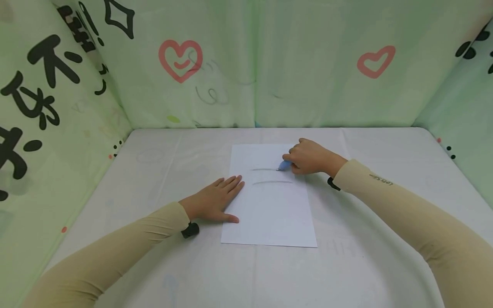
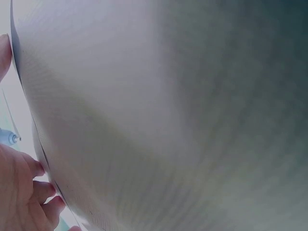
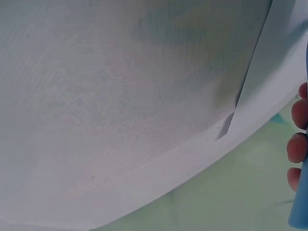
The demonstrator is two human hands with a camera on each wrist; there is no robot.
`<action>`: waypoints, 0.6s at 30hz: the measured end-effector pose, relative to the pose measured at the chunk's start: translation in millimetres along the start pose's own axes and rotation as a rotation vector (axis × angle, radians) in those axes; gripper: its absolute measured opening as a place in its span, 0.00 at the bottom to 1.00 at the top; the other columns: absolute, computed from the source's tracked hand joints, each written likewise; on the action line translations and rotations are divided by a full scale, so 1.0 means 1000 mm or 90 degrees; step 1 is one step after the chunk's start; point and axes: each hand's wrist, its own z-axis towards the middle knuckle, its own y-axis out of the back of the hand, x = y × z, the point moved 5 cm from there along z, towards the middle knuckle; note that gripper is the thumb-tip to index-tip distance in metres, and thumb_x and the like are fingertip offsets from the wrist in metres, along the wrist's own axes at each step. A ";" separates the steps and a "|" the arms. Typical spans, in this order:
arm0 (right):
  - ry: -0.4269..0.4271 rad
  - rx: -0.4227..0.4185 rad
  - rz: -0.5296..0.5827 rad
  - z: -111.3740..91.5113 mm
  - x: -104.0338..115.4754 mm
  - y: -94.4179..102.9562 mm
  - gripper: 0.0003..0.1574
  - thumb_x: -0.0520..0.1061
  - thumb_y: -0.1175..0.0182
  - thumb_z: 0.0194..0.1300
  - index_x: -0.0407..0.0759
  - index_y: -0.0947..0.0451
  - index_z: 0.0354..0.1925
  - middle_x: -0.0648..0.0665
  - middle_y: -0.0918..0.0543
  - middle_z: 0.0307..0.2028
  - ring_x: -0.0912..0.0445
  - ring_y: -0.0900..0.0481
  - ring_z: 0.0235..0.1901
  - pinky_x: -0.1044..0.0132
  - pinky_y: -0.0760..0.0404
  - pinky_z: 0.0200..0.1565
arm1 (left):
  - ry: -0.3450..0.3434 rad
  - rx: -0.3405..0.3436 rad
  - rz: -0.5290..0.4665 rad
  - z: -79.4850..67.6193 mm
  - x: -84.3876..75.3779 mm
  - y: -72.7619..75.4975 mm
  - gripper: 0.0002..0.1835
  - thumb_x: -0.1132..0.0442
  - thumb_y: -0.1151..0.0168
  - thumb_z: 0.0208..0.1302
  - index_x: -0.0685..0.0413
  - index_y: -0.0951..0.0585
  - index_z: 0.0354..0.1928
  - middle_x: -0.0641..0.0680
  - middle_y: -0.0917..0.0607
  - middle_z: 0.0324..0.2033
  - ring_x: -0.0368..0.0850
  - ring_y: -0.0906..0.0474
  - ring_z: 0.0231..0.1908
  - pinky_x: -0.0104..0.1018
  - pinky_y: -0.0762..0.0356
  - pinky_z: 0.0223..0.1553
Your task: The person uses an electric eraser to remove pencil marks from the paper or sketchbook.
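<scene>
A white sheet of paper [image 1: 269, 214] lies on the table, with two grey, slightly curved lines [image 1: 272, 182] drawn across its upper half. My left hand [image 1: 217, 199] rests flat on the paper's left edge, fingers spread and thumb pointing right. At the upper right of the sheet my right hand [image 1: 313, 157] grips a thick blue pen [image 1: 284, 165], its tip down at the right end of the upper line. The right wrist view shows fingers [image 3: 298, 113] curled round the pen's blue barrel [image 3: 299, 202]. In the left wrist view, the pen's narrow tip [image 2: 18, 139] appears beyond the hand.
A white cloth covers the table [image 1: 173, 149]. Green fabric walls [image 1: 308, 85] with hearts and dark lettering stand behind it and at both sides. Each wrist carries a black band [image 1: 190, 230] below a beige sleeve [image 1: 127, 248].
</scene>
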 end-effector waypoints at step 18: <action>-0.003 -0.002 -0.011 -0.004 -0.003 -0.002 0.05 0.41 0.43 0.53 0.43 0.30 0.25 0.49 0.30 0.14 0.58 0.39 0.15 0.65 0.51 0.26 | -0.002 0.001 0.003 0.000 -0.001 0.001 0.54 0.28 0.53 0.59 0.57 0.57 0.74 0.58 0.56 0.75 0.52 0.59 0.75 0.50 0.54 0.72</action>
